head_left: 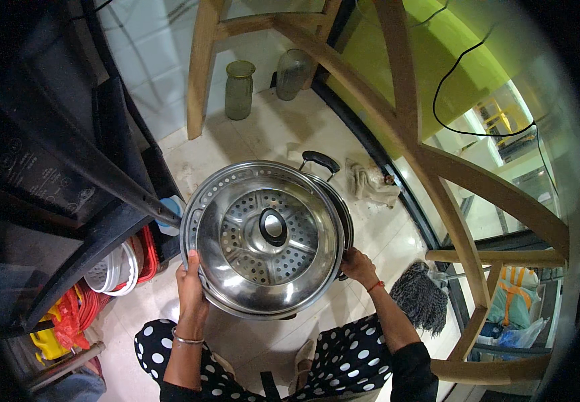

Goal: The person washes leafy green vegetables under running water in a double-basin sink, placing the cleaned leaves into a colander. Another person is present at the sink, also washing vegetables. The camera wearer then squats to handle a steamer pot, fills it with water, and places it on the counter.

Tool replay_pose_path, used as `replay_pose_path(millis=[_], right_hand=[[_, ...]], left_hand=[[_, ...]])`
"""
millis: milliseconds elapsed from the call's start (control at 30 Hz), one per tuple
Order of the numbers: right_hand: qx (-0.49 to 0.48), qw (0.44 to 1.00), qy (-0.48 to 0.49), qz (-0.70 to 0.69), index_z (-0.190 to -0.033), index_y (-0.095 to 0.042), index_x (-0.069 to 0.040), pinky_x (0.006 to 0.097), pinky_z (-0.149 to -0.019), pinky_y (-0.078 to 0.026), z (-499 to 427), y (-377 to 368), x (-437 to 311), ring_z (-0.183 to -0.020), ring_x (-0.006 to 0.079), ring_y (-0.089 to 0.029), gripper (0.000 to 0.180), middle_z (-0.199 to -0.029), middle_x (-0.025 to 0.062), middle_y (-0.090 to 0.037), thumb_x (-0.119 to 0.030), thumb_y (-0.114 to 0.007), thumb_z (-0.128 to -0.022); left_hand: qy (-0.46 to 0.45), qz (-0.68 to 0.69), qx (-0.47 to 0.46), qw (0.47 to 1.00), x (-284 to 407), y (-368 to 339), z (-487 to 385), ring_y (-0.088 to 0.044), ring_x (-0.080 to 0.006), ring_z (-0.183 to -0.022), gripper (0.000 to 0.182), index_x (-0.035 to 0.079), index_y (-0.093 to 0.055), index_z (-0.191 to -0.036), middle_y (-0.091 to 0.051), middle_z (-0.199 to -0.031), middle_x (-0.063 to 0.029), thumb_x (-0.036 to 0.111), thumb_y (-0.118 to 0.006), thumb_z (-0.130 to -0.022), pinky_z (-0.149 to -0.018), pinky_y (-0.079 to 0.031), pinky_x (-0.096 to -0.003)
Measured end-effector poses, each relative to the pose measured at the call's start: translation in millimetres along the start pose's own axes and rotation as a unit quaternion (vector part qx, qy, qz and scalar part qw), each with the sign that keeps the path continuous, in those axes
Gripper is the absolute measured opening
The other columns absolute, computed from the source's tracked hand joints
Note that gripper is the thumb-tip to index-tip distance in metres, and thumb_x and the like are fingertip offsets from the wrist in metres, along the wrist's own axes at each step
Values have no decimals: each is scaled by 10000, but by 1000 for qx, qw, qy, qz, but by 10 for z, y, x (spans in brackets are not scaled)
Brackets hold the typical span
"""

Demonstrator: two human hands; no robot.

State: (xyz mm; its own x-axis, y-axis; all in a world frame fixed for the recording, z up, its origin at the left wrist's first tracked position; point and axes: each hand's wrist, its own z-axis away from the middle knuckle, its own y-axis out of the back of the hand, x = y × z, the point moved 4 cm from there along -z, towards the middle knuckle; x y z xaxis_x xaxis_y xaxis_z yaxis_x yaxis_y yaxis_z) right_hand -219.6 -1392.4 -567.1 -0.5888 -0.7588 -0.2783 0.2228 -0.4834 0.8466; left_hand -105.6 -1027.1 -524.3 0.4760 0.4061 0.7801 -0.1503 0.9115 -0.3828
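A stainless steel steamer pot (347, 216) with side handles is between my two hands, above the tiled floor. Its lid (269, 301) has a glass centre and a black oval knob, and the perforated steamer tray (214, 188) shows beneath it. At the near left rim, my left hand (192, 286) grips the lid or tray edge with the thumb on top; which layers it holds cannot be told. My right hand (357, 266) is closed at the pot's right side, where a black handle is mostly hidden. The other black handle (322, 161) sticks out at the far right.
Two glass vases (239, 90) stand on the floor beyond the pot, near a wooden frame (418, 151). A crumpled cloth (370, 183) and a grey mop head (420, 296) lie to the right. Black furniture (104, 171), white baskets (114, 266) and a red basket (149, 254) are at left.
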Motion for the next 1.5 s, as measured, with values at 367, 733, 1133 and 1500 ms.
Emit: replay_pose_path(millis=[367, 733, 1133, 1500], right_hand=[[67, 833, 266, -481, -1123, -514, 10, 270, -625, -463, 123, 402, -8, -729, 182, -556, 372, -948, 123, -598, -291, -498, -904], [-61, 923, -204, -321, -654, -447, -123, 209, -335, -215, 281, 328, 216, -361, 63, -295, 555, -451, -34, -347, -578, -250, -904], [11, 870, -149, -471, -825, -468, -51, 248, -345, -212, 20, 50, 913, -387, 77, -280, 226, -541, -10, -366, -239, -388, -921], [79, 966, 113, -220, -631, -480, 19, 329, -419, -292, -183, -125, 635, -441, 116, -315, 582, -460, 33, -387, -430, -299, -954]], left_hand=[[124, -207, 112, 964, -299, -85, -64, -494, -144, -840, 520, -9, -534, -965, -559, -884, -85, 495, -548, -836, -738, -435, -307], [-40, -167, -48, 984, -681, -591, 34, -475, -81, -645, 424, -5, -610, -796, -551, -672, 11, 384, -479, -905, -580, -404, -267], [-101, -240, -108, 959, -467, -750, 378, -536, -236, -630, 409, -12, -567, -868, -556, -684, -142, 368, -428, -926, -583, -425, -349], [-144, -249, -25, 957, -796, -384, -280, -601, -288, -740, 401, -5, -517, -1022, -620, -785, -143, 372, -444, -906, -692, -457, -373]])
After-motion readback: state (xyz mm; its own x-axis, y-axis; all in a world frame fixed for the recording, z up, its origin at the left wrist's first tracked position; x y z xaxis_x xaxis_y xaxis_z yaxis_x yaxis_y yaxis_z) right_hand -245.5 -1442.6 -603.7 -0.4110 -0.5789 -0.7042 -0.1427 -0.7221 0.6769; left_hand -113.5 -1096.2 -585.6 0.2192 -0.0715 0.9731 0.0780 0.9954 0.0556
